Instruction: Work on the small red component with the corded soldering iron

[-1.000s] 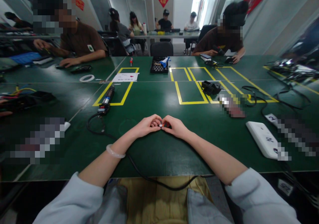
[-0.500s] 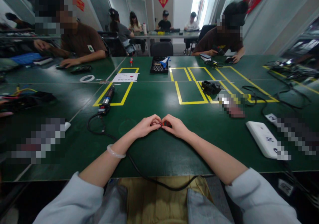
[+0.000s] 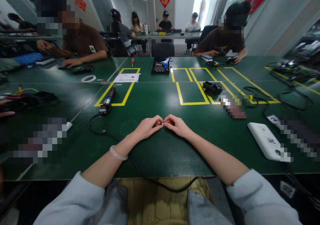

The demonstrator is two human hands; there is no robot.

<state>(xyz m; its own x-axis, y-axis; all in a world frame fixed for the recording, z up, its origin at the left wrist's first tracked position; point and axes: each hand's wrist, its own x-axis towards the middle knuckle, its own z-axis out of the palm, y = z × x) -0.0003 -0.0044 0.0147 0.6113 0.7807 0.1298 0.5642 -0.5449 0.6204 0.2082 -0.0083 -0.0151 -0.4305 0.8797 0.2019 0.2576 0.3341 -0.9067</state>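
Observation:
My left hand and my right hand meet fingertip to fingertip above the green table. Both are closed in a pinch around a tiny light-coloured piece between them, too small to name. A pale bracelet circles my left wrist. Left of my hands lies a dark cylindrical tool with a silver and blue band, and its black cable runs under my left forearm to the table's front edge.
Yellow tape outlines mark the table. Around them are a black tray with a blue item, a black part, a white roll, a paper sheet and a white power bank. People sit opposite.
A red and dark piece seen between my fingers before no longer shows; a small light one does now. Both hands stay in nearly the same place, and the view has shifted slightly.

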